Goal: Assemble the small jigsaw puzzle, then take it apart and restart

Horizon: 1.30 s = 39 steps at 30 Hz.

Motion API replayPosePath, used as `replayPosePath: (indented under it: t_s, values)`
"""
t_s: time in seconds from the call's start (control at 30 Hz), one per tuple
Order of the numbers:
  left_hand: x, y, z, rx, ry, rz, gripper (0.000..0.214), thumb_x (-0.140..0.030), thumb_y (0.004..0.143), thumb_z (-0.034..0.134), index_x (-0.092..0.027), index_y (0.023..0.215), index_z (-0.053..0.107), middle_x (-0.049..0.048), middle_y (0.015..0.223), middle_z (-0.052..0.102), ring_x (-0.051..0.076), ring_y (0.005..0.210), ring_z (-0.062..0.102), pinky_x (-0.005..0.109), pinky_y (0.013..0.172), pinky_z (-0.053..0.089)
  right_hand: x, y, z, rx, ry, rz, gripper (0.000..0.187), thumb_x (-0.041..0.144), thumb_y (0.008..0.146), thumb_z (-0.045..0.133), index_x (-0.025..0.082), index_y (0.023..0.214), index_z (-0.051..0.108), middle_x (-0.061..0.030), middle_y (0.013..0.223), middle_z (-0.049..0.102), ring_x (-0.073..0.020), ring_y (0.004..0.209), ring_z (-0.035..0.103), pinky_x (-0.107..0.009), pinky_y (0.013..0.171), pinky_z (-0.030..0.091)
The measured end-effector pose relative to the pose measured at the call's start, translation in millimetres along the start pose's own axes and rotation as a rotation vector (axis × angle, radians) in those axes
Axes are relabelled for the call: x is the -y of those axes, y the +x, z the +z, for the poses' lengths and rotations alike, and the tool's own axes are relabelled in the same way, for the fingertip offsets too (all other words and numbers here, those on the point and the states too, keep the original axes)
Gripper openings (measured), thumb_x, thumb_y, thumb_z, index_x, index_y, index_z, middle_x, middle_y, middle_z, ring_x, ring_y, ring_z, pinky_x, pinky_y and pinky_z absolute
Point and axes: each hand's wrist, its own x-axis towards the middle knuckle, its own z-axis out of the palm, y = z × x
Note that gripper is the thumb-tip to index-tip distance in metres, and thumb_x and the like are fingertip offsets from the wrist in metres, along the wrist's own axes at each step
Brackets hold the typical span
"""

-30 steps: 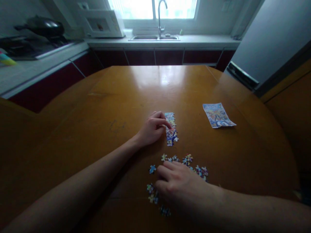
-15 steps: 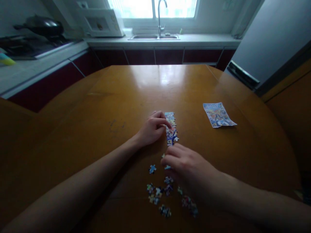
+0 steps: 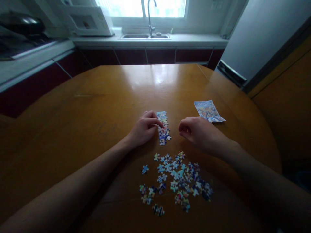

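A narrow strip of joined puzzle pieces (image 3: 163,127) lies near the middle of the round wooden table (image 3: 97,106). My left hand (image 3: 143,129) rests beside the strip's left edge, fingers curled, its forefinger touching the strip. To the right of the strip my right hand (image 3: 198,132) hovers with fingers curled in a pinch; whatever sits in them is too small to name. Several loose puzzle pieces (image 3: 175,179) are scattered on the table in front of me, below both hands.
A colourful printed picture sheet (image 3: 209,111) lies to the right of my right hand. Beyond the table runs a counter with a sink and tap (image 3: 148,32), a white microwave (image 3: 85,24) and a dark pan (image 3: 21,24). A grey fridge (image 3: 257,38) stands at the right.
My right hand lifted off the loose pieces and moved up and right, to beside the joined strip. The loose pieces it covered now show. The left hand stayed on the strip.
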Motion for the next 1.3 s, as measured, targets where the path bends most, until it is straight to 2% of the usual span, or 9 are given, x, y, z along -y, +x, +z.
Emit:
replayPosePath:
  t_s: [0.13, 0.3, 0.4, 0.57, 0.73, 0.87, 1.1, 1.23, 1.3]
  values:
    - [0, 1, 0.2, 0.009, 0.002, -0.008, 0.034, -0.003, 0.079, 0.050, -0.022, 0.081, 0.079, 0.0026, 0.082, 0.057, 0.018, 0.085, 0.054, 0.034, 0.080, 0.046, -4, 2, -5, 0.021, 0.013, -0.012, 0.013, 0.010, 0.083, 0.067, 0.019, 0.077, 0.074, -0.0023, 0.074, 0.071, -0.0131, 0.065, 0.060, -0.025, 0.062, 0.040]
    - [2, 1, 0.8, -0.010, -0.002, 0.010, 0.032, -0.005, 0.081, 0.051, -0.022, 0.080, 0.078, 0.0027, 0.083, 0.058, 0.018, 0.085, 0.055, 0.034, 0.080, 0.046, 10, -11, -17, -0.038, 0.061, -0.044, 0.009, 0.014, 0.083, 0.071, 0.018, 0.077, 0.074, -0.0021, 0.074, 0.069, -0.0134, 0.067, 0.060, -0.026, 0.064, 0.042]
    - [3, 1, 1.4, -0.019, -0.021, 0.013, 0.031, -0.005, 0.081, 0.052, -0.022, 0.080, 0.078, 0.0025, 0.083, 0.057, 0.018, 0.085, 0.055, 0.034, 0.080, 0.046, 15, -36, -16, 0.005, 0.081, -0.065, 0.009, 0.013, 0.084, 0.070, 0.019, 0.079, 0.074, -0.0014, 0.078, 0.068, -0.0129, 0.069, 0.059, -0.025, 0.064, 0.042]
    - [6, 2, 2.6, -0.007, -0.014, -0.007, 0.030, -0.005, 0.081, 0.053, -0.022, 0.079, 0.078, 0.0023, 0.082, 0.057, 0.018, 0.085, 0.054, 0.034, 0.080, 0.045, 4, -92, 2, 0.089, 0.151, -0.016, 0.011, 0.015, 0.090, 0.066, 0.020, 0.082, 0.072, -0.0016, 0.083, 0.065, -0.0125, 0.070, 0.058, -0.025, 0.064, 0.043]
    - [7, 2, 2.6, -0.007, -0.007, 0.000, 0.029, -0.006, 0.081, 0.054, -0.022, 0.080, 0.078, 0.0023, 0.081, 0.056, 0.018, 0.084, 0.054, 0.033, 0.079, 0.045, -1, -128, 22, 0.117, 0.237, -0.075, 0.015, 0.009, 0.090, 0.062, 0.021, 0.091, 0.072, -0.0049, 0.099, 0.065, -0.0158, 0.087, 0.060, -0.027, 0.076, 0.048]
    - [5, 3, 2.2, -0.005, -0.006, -0.008, 0.029, -0.007, 0.081, 0.053, -0.023, 0.080, 0.078, 0.0023, 0.081, 0.057, 0.018, 0.083, 0.054, 0.034, 0.078, 0.045, 0, -131, 36, 0.146, 0.179, -0.188, 0.016, 0.008, 0.088, 0.064, 0.021, 0.097, 0.070, -0.0056, 0.103, 0.063, -0.0186, 0.094, 0.056, -0.030, 0.080, 0.047]
    - [6, 3, 3.5, -0.020, -0.008, 0.015, 0.029, -0.009, 0.080, 0.053, -0.022, 0.078, 0.078, 0.0029, 0.080, 0.057, 0.019, 0.082, 0.054, 0.035, 0.078, 0.044, 6, -121, 41, 0.197, 0.050, -0.194, 0.011, 0.008, 0.087, 0.062, 0.018, 0.092, 0.061, -0.0077, 0.105, 0.063, -0.0205, 0.092, 0.052, -0.033, 0.079, 0.046]
    - [7, 2, 4.1, -0.016, 0.005, 0.000, 0.030, -0.007, 0.078, 0.052, -0.022, 0.079, 0.078, 0.0031, 0.081, 0.057, 0.019, 0.084, 0.054, 0.035, 0.079, 0.045, 7, -121, 27, 0.242, 0.219, -0.148, 0.014, 0.004, 0.087, 0.059, 0.018, 0.085, 0.060, -0.0040, 0.093, 0.064, -0.0159, 0.082, 0.055, -0.028, 0.073, 0.046]
    - [7, 2, 4.4, -0.012, 0.010, -0.002, 0.031, -0.006, 0.078, 0.052, -0.022, 0.079, 0.079, 0.0033, 0.081, 0.057, 0.019, 0.084, 0.055, 0.036, 0.081, 0.045, 6, -118, 15, 0.188, 0.352, -0.081, 0.015, 0.005, 0.089, 0.058, 0.019, 0.092, 0.064, -0.0019, 0.087, 0.066, -0.0136, 0.075, 0.057, -0.026, 0.069, 0.046]
